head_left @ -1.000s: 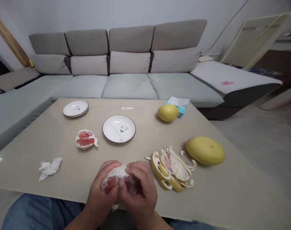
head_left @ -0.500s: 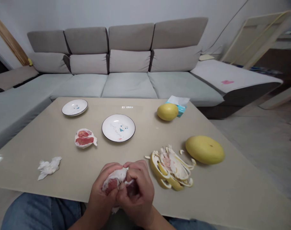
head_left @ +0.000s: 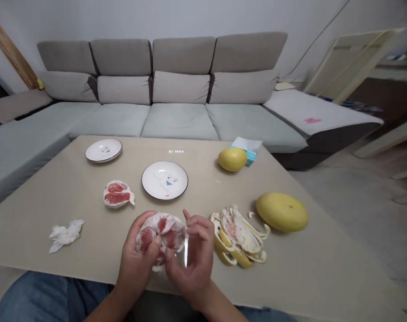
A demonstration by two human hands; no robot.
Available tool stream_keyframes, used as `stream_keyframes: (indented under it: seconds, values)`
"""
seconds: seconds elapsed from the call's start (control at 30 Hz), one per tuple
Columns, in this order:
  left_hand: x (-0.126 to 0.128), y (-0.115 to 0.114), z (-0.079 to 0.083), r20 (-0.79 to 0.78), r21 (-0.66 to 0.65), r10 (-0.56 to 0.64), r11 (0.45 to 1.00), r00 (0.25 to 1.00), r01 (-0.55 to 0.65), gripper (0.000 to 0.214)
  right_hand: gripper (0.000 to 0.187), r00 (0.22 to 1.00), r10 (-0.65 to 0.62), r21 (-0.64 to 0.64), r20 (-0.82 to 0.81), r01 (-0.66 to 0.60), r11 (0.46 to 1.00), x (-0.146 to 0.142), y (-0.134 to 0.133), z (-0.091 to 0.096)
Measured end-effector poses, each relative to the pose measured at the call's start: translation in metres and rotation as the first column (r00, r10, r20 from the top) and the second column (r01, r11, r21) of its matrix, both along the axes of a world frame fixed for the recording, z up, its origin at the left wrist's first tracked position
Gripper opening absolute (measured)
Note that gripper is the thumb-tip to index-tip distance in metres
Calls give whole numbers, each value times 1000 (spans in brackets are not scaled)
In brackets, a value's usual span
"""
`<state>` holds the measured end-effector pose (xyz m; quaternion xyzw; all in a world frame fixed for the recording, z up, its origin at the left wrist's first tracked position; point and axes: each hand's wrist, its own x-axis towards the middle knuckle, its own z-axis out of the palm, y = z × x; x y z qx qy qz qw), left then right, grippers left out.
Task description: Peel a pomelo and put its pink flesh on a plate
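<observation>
A peeled chunk of red pomelo (head_left: 172, 233), with white pith over its segments, is held above the table's near edge. My left hand (head_left: 136, 255) grips it from the left, fingers behind and thumb pressed on the front. At its right side, my right hand (head_left: 195, 259) has its fingers parted and lifted off, while the thumb tip is at the fruit's lower front. Pomelo peel (head_left: 238, 239), thick and yellow with white inside, lies in a heap just right of my right hand. Another peeled pomelo piece (head_left: 118, 195) with red flesh rests on the table ahead to the left.
Two white plates stand on the table (head_left: 203, 188): a nearer plate (head_left: 165, 179) and a farther plate (head_left: 103, 150). Crumpled tissue (head_left: 66, 235) lies left. Rightward are a whole pomelo (head_left: 282, 211), another yellow pomelo (head_left: 232, 159) and a blue tissue box (head_left: 252, 156). Behind is a grey sofa (head_left: 176, 118).
The pomelo chunk has come up and turned, showing more red flesh. My right fingers have loosened from around it and spread, while my left hand keeps its hold.
</observation>
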<state>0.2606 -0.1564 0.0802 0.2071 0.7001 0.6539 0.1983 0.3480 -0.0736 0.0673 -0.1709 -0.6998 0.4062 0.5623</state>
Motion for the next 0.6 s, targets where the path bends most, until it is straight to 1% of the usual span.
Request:
stream_keyframes:
  seconds: [0.07, 0.13, 0.17, 0.2, 0.27, 0.33, 0.4, 0.5, 0.6]
  values:
    - [-4, 1, -6, -225, -14, 11, 1000, 974, -14, 38, 48, 996, -30, -41, 80, 33, 999, 1, 8, -1]
    - [-7, 1, -12, -430, 0, 24, 1000, 903, -26, 36, 50, 985, -70, -63, 159, 81, 995, 3, 12, 0]
    - [-7, 0, -16, -506, 12, 26, 1000, 862, -23, 36, 47, 979, -72, -80, 192, 88, 993, 4, 13, 1]
    - [-8, -1, -19, -565, 20, 22, 1000, 825, -12, 36, 41, 973, -47, -110, 224, 73, 991, 4, 13, 3]
    - [-7, -3, -24, -633, 13, -5, 1000, 774, 18, 37, 25, 955, 68, -197, 288, -10, 980, 5, 12, 6]
    - [-6, -4, -28, -645, -11, -28, 1000, 764, 28, 37, 11, 922, 191, -276, 335, -98, 956, 5, 11, 8]
    - [-6, -5, -31, -624, -26, -28, 1000, 781, 15, 36, 11, 901, 251, -316, 353, -137, 939, 5, 11, 10]
    - [-5, -4, -31, -548, -39, -13, 999, 836, -9, 35, 10, 893, 313, -391, 323, -175, 903, 4, 13, 9]
    - [-6, -1, -28, -392, -77, -9, 997, 920, -23, 34, 9, 885, 370, -452, 284, -217, 865, 4, 15, 8]
